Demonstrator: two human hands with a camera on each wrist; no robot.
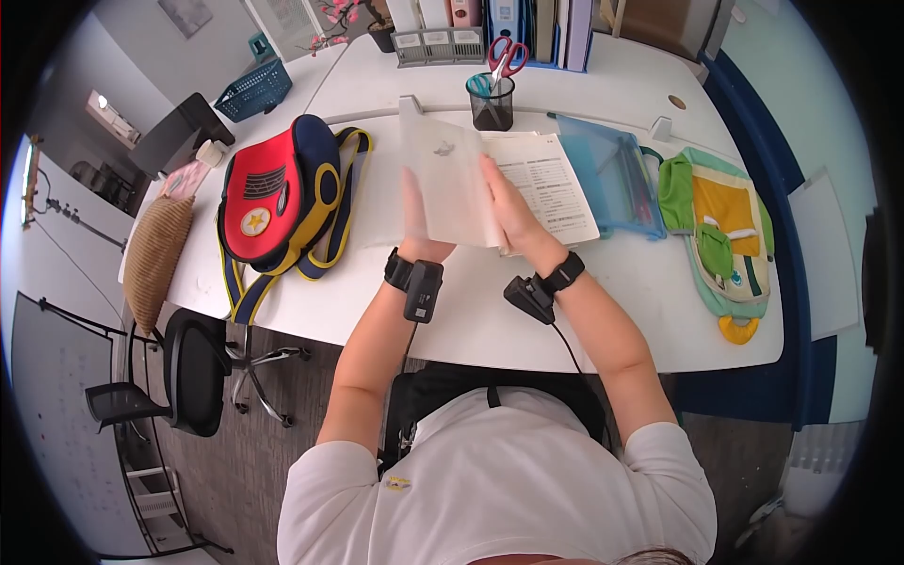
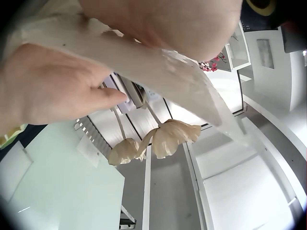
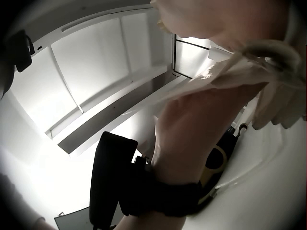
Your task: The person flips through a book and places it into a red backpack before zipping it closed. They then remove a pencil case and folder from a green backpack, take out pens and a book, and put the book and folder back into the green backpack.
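Both hands hold up a frosted, see-through plastic sleeve [image 1: 454, 179] with a small grey mark on its face. The left hand [image 1: 428, 249] holds its left side, fingers partly behind the film and showing faintly through it. At its right edge the right hand [image 1: 513, 209] grips the sleeve. In the left wrist view, the right thumb lies along one side of the film [image 2: 158, 74]. The right wrist view shows the film [image 3: 211, 79] between the two hands. Printed sheets [image 1: 556, 188] lie just beyond the right hand, beside a blue translucent folder [image 1: 603, 174].
A red and navy backpack [image 1: 273, 198] stands left on the white table [image 1: 471, 325], a green and yellow bag [image 1: 723, 226] right. A mesh pen cup [image 1: 492, 105] holds scissors [image 1: 508, 56]. Binders [image 1: 556, 33], a blue basket [image 1: 252, 92] and a cushion [image 1: 158, 264] sit around.
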